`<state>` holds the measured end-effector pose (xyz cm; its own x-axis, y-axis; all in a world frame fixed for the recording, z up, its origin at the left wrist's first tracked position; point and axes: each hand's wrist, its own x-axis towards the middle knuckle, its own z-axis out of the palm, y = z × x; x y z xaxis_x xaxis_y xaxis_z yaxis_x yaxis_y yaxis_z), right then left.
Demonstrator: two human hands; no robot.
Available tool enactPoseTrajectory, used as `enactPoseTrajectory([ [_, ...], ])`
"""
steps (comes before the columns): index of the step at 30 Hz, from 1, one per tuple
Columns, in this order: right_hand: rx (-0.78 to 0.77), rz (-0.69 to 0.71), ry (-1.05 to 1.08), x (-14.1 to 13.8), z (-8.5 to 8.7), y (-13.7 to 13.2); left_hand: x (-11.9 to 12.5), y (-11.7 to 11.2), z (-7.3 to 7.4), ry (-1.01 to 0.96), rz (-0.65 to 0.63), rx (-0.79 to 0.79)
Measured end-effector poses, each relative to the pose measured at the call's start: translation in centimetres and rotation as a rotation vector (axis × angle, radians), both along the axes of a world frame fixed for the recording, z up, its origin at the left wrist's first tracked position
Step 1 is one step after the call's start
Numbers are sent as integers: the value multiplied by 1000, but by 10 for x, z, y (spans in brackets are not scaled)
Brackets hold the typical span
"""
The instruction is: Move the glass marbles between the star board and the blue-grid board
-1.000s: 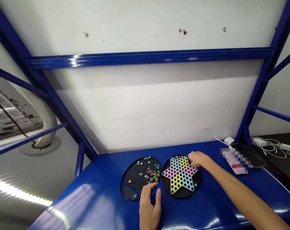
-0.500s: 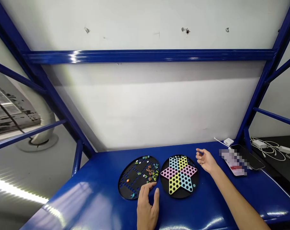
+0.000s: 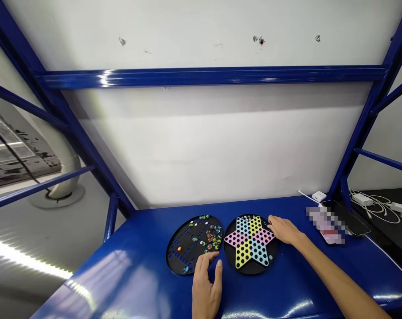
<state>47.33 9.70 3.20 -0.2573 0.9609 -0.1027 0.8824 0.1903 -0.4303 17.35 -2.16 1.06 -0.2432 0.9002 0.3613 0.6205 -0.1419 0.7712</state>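
Note:
A round black game board with a pastel six-pointed star (image 3: 250,243) lies on the blue table (image 3: 137,274). Left of it sits a round black tray (image 3: 193,243) dotted with blue holes and holding several coloured marbles. My left hand (image 3: 205,283) lies flat on the table at the tray's near rim, fingers apart, touching the rim. My right hand (image 3: 283,229) rests palm down at the star board's right edge, fingers reaching onto the board near the pink point; I cannot see anything in it.
A phone (image 3: 345,219) and a blurred card lie at the table's right end, with a white charger plug (image 3: 318,195) and cable behind. More chargers and cables (image 3: 376,204) sit on a dark surface further right. Blue frame beams surround the table; a white wall stands behind.
My right hand had lifted off the board and turned palm up to the right half a second ago; now it is back down at the board's right edge. The left hand has stayed put.

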Motion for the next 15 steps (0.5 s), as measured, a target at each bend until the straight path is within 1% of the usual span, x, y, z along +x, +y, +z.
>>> enactPoseTrajectory([
  [3, 2, 61, -153, -1, 6, -4, 0, 0, 0, 1, -5, -12],
  [7, 3, 119, -268, -7, 13, -5, 1, 0, 2, 14, 2, 3],
  [11, -25, 154, -327, -16, 17, -2, 2, -1, 5, 22, 3, -1],
  [15, -61, 173, -332, -23, 23, 7, 2, -2, 6, 22, -1, -12],
])
